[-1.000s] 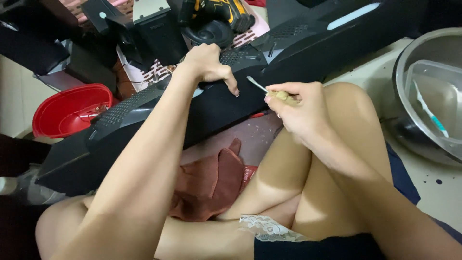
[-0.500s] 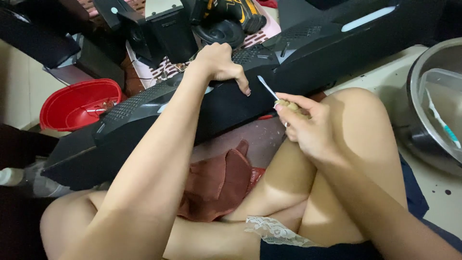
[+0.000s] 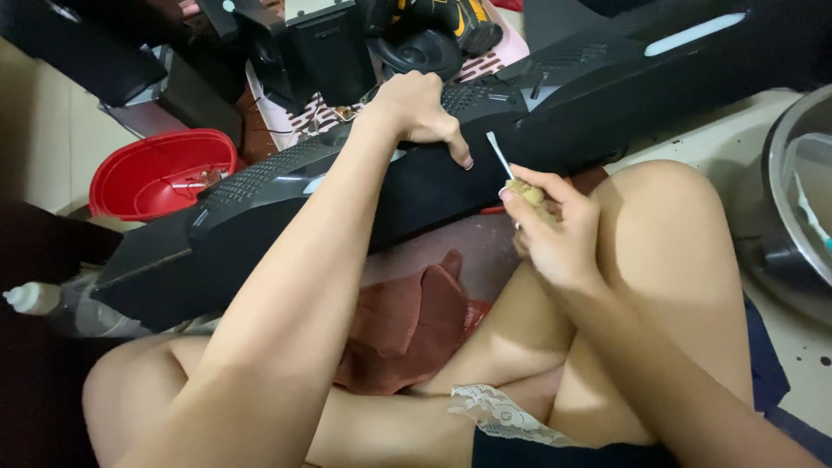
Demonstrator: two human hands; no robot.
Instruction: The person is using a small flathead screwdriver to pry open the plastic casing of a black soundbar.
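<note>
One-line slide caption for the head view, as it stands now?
Seated person's left hand steadies a long black plastic casing while the right hand holds a small screwdriver beside it.

We see pale floor (image 3: 719, 139) under everything. On it: red bowl (image 3: 160, 169) at left, big metal bowl (image 3: 784, 234) at right, brown cloth (image 3: 407, 325) in middle. Long black panel (image 3: 286, 204) slants across, low end near red bowl. We sit there too.

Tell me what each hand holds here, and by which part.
The right hand holds a small tool with a thin metal blade by its pale handle. The left hand grips the top edge of the long black plastic casing.
</note>
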